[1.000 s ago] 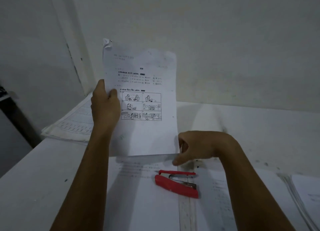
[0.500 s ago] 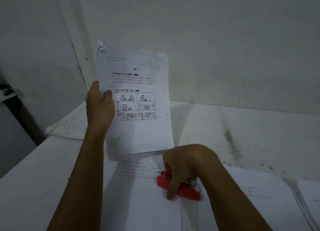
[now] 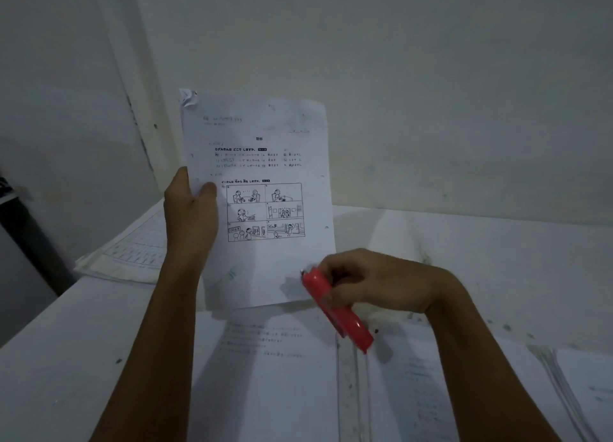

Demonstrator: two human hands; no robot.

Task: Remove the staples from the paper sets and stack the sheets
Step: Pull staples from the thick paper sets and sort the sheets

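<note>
A red stapler [image 3: 336, 309]; white paper set [image 3: 262, 203] printed with black comic panels.

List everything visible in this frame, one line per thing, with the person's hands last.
stapled paper set: one, white with black print and cartoon panels, held upright above the table, crumpled top left corner
red stapler: one, red, lifted off the table, in front of the set's lower right corner
loose sheets: several, white, flat on the table under the arms
paper pile: one, white, far left on the table
paper stack: one, white, right edge
table: one, white
wall: white, behind
left hand: grips the set's left edge
right hand: grips the stapler
</note>
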